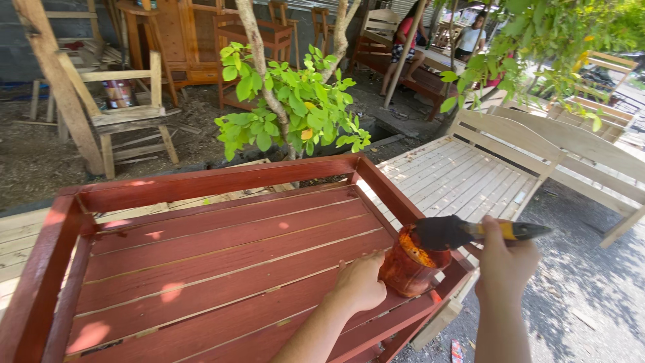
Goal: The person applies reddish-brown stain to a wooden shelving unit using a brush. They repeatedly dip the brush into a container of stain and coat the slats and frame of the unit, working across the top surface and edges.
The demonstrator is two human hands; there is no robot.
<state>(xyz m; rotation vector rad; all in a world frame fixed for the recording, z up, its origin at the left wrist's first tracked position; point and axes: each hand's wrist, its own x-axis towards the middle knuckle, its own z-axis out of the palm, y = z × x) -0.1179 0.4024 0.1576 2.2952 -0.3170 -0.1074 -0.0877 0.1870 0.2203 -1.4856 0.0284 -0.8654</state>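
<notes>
The right hand [505, 262] was closed around the yellow handle of a paintbrush [463, 232], its dark bristles lying across the mouth of a stained paint can [408, 265] at its nine o'clock. The left hand [361, 282], fingers curled, pressed against that can's side from eight o'clock, the can sitting at the corner of a red-painted slatted wooden frame [222, 262]. At one o'clock of the frame lay an unpainted slatted bed frame [463, 175], and at twelve a leafy sapling [289, 114].

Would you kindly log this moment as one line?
left hand steadies paint can | right hand holds brush over can | red slatted frame
</notes>
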